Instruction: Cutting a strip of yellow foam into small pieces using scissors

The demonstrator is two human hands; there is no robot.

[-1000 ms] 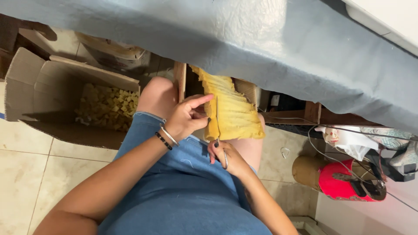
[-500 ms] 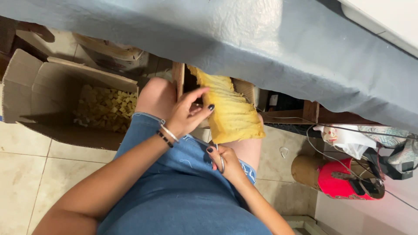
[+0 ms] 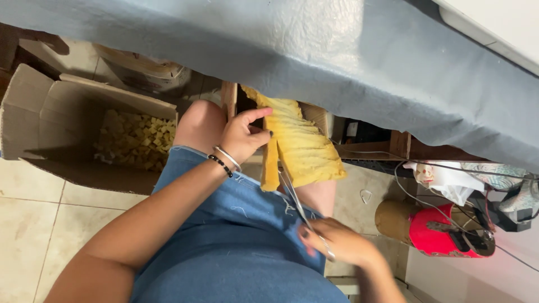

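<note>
An open brown cardboard box (image 3: 67,120) sits on the tile floor at nine o'clock, flaps up, small yellow cubes (image 3: 137,140) heaped inside. At four o'clock lies a brown cardboard tube (image 3: 393,219) wrapped in a red roll (image 3: 435,233), perhaps tape. No labels, signs or screens show.

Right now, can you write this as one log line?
left hand: holds yellow cloth | right hand: scissors cutting a strip | cardboard box: yellow bits inside
</note>
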